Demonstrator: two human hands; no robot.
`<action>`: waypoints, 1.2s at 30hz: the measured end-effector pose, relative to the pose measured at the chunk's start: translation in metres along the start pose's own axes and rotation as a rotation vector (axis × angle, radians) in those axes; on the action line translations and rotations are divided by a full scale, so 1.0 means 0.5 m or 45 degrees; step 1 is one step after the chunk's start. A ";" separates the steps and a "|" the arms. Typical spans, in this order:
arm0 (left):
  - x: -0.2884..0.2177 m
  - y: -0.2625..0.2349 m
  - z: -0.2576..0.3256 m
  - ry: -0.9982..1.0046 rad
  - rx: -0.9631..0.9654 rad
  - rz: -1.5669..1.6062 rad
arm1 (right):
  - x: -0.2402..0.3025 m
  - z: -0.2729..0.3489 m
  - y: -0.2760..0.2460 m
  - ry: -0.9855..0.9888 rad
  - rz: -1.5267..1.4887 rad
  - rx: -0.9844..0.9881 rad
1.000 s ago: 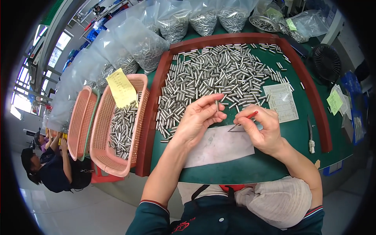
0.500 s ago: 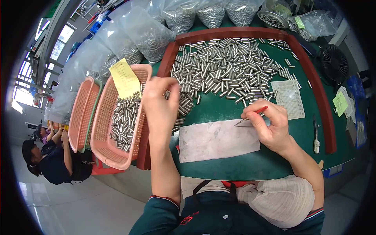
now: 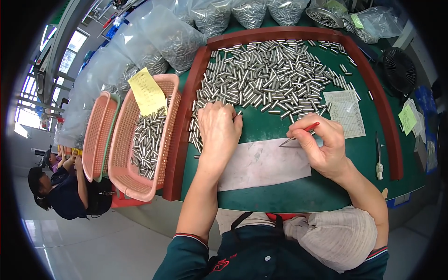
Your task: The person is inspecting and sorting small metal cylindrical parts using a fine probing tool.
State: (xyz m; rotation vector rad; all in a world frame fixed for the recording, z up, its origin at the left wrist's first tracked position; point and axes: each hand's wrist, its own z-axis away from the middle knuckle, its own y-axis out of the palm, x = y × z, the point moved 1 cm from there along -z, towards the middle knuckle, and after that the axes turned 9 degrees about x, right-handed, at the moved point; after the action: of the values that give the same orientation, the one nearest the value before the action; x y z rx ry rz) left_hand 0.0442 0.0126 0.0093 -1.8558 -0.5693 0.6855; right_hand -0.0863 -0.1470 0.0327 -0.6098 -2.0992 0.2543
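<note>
My left hand (image 3: 218, 128) is at the left edge of a large pile of short shiny metal pins (image 3: 266, 70), back of the hand up. Its fingers curl down and in, and the fingertips are hidden, so whatever they grip cannot be seen. In my right hand (image 3: 324, 144) is a slim pointed tool (image 3: 314, 125) with a red end, pinched between thumb and fingers. The tool's thin metal tip hovers over or touches a pale, smudged rectangular sheet (image 3: 266, 165) lying on the green tabletop (image 3: 261, 200).
A dark red wooden frame (image 3: 280, 33) borders the pins. Left of it stand a pink basket (image 3: 122, 163) holding pins and a yellow note, and another pink basket (image 3: 93, 140). Bags of pins (image 3: 179, 46), a black fan (image 3: 399, 67) and a printed paper (image 3: 344, 114) surround the work area.
My left hand has moved right and down from beside the pink basket to the pile's left edge. The right hand with the pointed tool has barely shifted.
</note>
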 end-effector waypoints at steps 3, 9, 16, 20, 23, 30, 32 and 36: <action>-0.016 -0.010 -0.012 -0.010 -0.022 0.316 | 0.003 0.001 -0.005 -0.017 0.045 0.009; -0.056 0.004 0.002 -0.391 0.658 2.173 | 0.020 0.003 -0.040 -0.388 0.121 -0.324; -0.064 0.018 0.008 -0.492 0.806 2.331 | 0.008 0.002 -0.035 -0.439 0.204 -0.280; -0.064 0.016 0.008 -0.509 0.802 2.314 | 0.009 0.001 -0.038 -0.480 0.249 -0.256; -0.066 0.015 0.008 -0.512 0.803 2.315 | 0.011 0.001 -0.039 -0.471 0.240 -0.260; -0.066 0.014 0.009 -0.530 0.791 2.294 | 0.015 -0.001 -0.036 -0.481 0.237 -0.259; -0.068 0.013 0.009 -0.526 0.796 2.294 | 0.014 0.000 -0.035 -0.471 0.245 -0.247; -0.075 0.014 0.011 -0.476 0.738 2.231 | 0.011 -0.003 -0.027 -0.432 0.250 -0.227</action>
State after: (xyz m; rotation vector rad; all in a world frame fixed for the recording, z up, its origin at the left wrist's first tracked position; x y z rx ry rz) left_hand 0.0141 -0.0110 0.0085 -1.2539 1.1751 2.0185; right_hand -0.0922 -0.1559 0.0428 -0.9364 -2.4063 0.2997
